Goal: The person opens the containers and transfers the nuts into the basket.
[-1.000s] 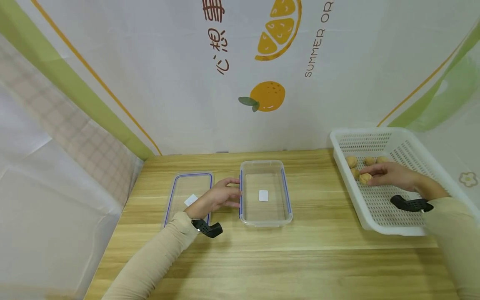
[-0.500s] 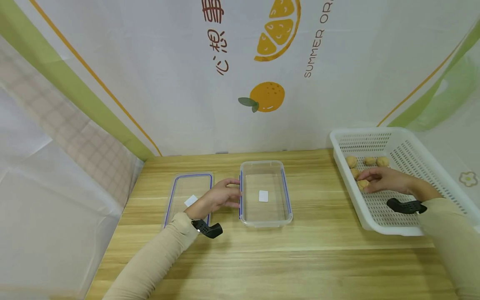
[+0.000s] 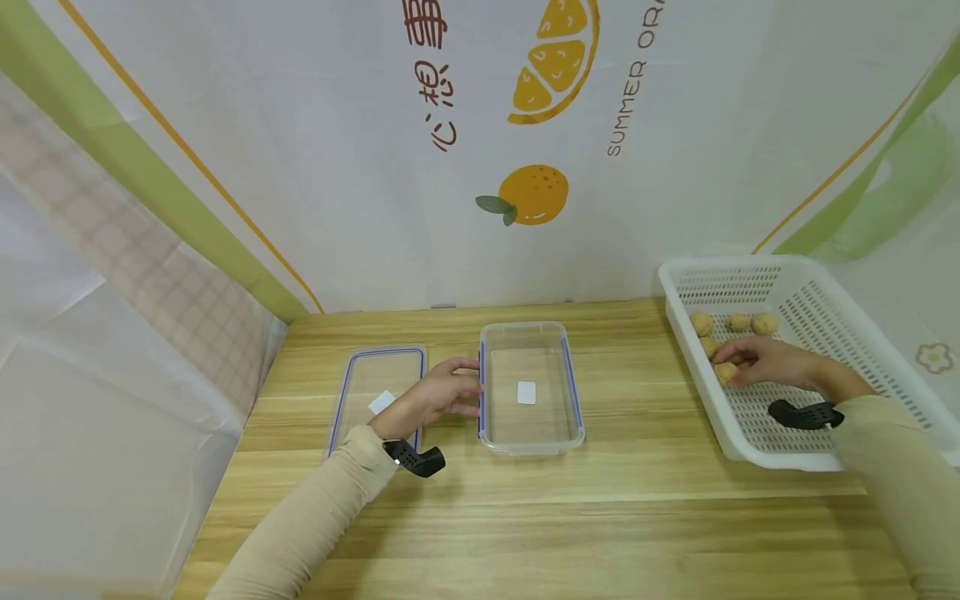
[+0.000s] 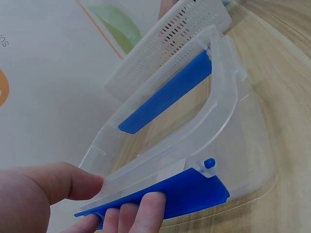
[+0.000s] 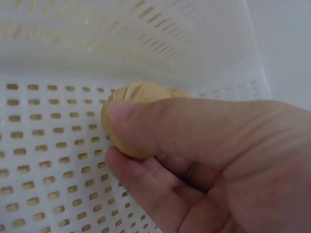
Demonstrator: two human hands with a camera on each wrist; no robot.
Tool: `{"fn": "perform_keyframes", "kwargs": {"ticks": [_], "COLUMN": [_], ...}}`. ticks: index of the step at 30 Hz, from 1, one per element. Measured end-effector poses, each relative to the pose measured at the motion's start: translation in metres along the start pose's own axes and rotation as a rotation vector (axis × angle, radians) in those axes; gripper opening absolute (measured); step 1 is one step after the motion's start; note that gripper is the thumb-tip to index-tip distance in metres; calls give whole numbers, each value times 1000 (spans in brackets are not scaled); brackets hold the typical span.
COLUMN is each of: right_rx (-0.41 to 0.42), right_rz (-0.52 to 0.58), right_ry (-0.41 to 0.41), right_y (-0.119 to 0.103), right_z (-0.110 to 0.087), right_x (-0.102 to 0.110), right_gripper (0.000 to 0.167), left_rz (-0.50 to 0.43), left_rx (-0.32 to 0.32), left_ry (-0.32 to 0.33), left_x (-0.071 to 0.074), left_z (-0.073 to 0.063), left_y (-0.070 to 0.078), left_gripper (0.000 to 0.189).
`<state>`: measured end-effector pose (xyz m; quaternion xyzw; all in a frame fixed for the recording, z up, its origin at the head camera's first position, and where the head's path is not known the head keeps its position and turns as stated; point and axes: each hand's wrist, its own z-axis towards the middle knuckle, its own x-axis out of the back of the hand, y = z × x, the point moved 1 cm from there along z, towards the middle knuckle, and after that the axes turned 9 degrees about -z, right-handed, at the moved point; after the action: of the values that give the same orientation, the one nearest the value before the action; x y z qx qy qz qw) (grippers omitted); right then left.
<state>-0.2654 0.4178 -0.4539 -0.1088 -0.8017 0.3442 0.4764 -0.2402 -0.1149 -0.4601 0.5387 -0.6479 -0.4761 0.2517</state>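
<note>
In the head view, a clear plastic food container (image 3: 531,433) with blue side latches stands at mid-table, its lid off. My left hand (image 3: 442,390) holds its left side; in the left wrist view the thumb lies at the rim and the bent fingertips press the blue latch (image 4: 194,194). At the right, my right hand (image 3: 772,364) reaches into a white perforated basket (image 3: 712,417) and pinches a walnut (image 3: 724,373). Close up in the right wrist view, thumb and fingers grip this tan, ridged walnut (image 5: 127,145) close over the basket floor.
Several other walnuts (image 3: 763,323) lie at the basket's far left part. The container's clear lid (image 3: 386,375) with a blue seal lies flat on the wooden table (image 3: 540,533), partly under the left forearm. A printed cloth (image 3: 337,208) hangs behind the table.
My right hand has shifted a little left and toward me inside the basket, with the walnut in its fingers. The left hand and container have stayed put.
</note>
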Motion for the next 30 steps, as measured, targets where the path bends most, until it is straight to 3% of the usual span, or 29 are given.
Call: {"fn": "perform_keyframes", "kwargs": {"ticks": [6,30], "right_rx": [-45,-42], "right_rz": [-59,-121], "right_ry": [-10,-22], "right_y": [-4,-11], "right_z": [2,0], "right_x": [-4,-2], "right_gripper": [43,49], "left_rz": [3,11], "left_rx": [-1,-5], "left_ry": [-3,-1], "left_x": [0,1], "left_z": [0,0], "left_y": [-1,-1], "left_gripper": [58,57]}}
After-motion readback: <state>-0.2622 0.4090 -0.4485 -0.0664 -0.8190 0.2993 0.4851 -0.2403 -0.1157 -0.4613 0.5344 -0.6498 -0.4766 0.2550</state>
